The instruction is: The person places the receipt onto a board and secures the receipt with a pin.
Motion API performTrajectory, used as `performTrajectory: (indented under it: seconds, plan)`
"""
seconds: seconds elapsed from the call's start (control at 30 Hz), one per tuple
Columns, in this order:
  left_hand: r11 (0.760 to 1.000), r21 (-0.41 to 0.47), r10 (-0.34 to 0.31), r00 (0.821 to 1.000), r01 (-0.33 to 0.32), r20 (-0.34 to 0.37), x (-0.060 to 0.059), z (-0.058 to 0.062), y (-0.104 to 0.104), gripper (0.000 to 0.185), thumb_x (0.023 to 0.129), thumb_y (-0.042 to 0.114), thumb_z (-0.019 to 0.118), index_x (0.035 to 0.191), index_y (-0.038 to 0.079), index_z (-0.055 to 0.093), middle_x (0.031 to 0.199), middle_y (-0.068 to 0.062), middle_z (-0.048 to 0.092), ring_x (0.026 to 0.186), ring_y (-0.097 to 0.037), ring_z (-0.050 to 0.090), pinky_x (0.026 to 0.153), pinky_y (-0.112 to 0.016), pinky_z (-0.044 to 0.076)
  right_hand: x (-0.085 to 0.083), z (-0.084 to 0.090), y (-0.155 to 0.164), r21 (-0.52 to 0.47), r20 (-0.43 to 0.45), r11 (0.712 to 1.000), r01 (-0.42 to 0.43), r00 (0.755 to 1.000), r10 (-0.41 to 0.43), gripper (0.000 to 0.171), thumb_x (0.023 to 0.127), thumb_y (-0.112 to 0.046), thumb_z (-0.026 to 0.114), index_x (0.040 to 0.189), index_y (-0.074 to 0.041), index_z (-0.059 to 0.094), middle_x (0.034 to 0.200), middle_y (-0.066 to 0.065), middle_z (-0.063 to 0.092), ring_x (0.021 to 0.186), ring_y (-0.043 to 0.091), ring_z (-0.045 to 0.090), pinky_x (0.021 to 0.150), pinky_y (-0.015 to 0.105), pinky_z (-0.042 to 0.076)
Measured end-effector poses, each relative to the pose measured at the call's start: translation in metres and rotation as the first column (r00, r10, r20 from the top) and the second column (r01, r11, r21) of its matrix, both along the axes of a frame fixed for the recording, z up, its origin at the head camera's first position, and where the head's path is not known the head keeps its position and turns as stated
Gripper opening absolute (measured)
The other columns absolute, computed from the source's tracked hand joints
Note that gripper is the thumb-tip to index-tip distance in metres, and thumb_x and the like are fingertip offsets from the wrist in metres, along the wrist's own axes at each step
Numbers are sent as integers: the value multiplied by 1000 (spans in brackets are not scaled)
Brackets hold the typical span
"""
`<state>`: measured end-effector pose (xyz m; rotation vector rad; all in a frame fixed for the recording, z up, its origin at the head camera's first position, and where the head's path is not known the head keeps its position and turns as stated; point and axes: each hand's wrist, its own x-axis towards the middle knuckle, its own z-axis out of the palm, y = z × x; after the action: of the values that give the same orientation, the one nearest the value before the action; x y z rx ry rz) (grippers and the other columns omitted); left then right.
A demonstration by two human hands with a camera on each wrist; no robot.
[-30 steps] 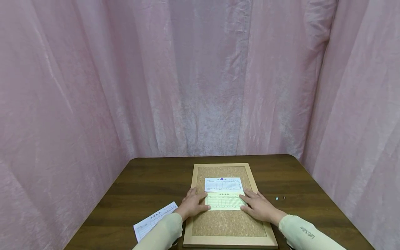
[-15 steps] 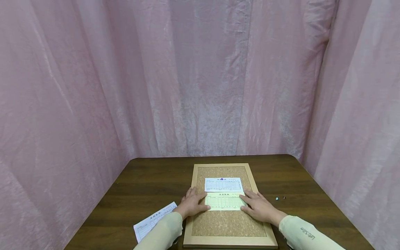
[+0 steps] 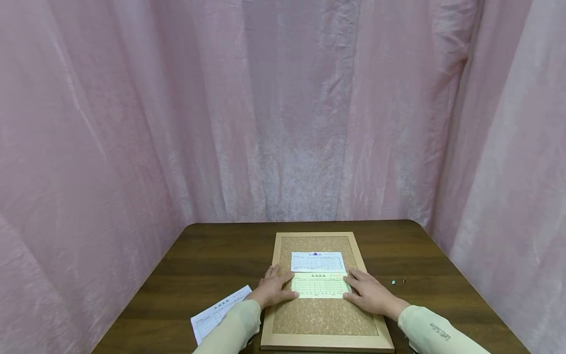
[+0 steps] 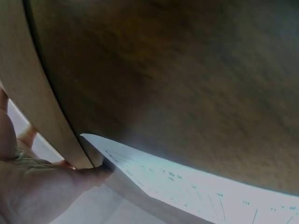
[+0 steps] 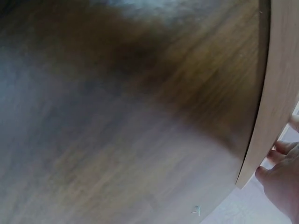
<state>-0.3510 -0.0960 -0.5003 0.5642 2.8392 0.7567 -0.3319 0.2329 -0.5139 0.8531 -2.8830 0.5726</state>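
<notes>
A wood-framed cork board (image 3: 325, 317) lies on the dark wooden table. A white form (image 3: 317, 261) sits on its upper half, with a purple pin at its top edge. Just below lies a pale green form (image 3: 319, 285). My left hand (image 3: 274, 288) rests flat on the green form's left edge, fingers straight. My right hand (image 3: 369, 292) lies flat on its right edge. In the left wrist view the left hand (image 4: 32, 186) sits by the board's frame (image 4: 28, 88). The right wrist view catches fingertips (image 5: 280, 179) beside the frame (image 5: 273, 88).
Another white form (image 3: 218, 312) lies loose on the table at front left, seen close in the left wrist view (image 4: 196, 179). Two small pins (image 3: 397, 281) lie on the table right of the board. Pink curtains (image 3: 283, 108) close in the table on three sides.
Both hands stay flat on the green form. The view has shifted very slightly; nothing else has moved.
</notes>
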Motion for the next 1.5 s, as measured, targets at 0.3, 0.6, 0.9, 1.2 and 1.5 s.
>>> performTrajectory:
  seconds: [0.3, 0.6, 0.9, 1.2, 1.5]
  plan:
    - [1000, -8, -4, 1000, 4, 7, -2, -2, -1, 71, 90, 49, 70, 148, 16, 49, 159, -29, 15, 146, -49, 7, 109, -70, 18, -2, 1, 2, -2, -2, 1000, 1, 1000, -1, 62, 98, -42, 61, 137, 7, 55, 148, 33, 37, 137, 50, 34, 107, 64, 30]
    - [1000, -6, -9, 1000, 9, -4, 2, -1, -1, 70, 90, 48, 71, 148, 15, 50, 159, -30, 15, 146, -50, 8, 109, -70, 18, 0, 2, 6, 3, 4, 1000, 18, 1000, -18, 61, 97, -38, 64, 137, 6, 54, 146, 35, 38, 135, 53, 36, 105, 65, 32]
    - [1000, -10, -8, 1000, 8, -9, 1, -2, -2, 70, 90, 49, 70, 148, 15, 49, 159, -30, 15, 146, -49, 8, 109, -70, 18, 4, 12, 14, -61, -10, 995, 83, 996, -84, 50, 95, -28, 68, 133, 3, 60, 144, 34, 42, 133, 52, 38, 103, 63, 35]
    - [1000, -24, -12, 1000, 12, -12, -2, -5, -3, 72, 90, 51, 68, 149, 16, 48, 160, -29, 14, 147, -48, 6, 109, -70, 17, 2, 24, 23, -110, -9, 981, 159, 987, -160, 50, 97, -24, 65, 137, 5, 55, 147, 31, 40, 132, 49, 41, 101, 62, 39]
    - [999, -32, -5, 1000, 5, -22, 0, -2, -1, 72, 90, 50, 69, 149, 15, 48, 159, -29, 16, 146, -49, 9, 109, -69, 18, -5, 33, 44, -171, -64, 959, 226, 969, -240, 46, 99, -22, 63, 136, 5, 56, 141, 32, 46, 127, 52, 45, 98, 65, 39]
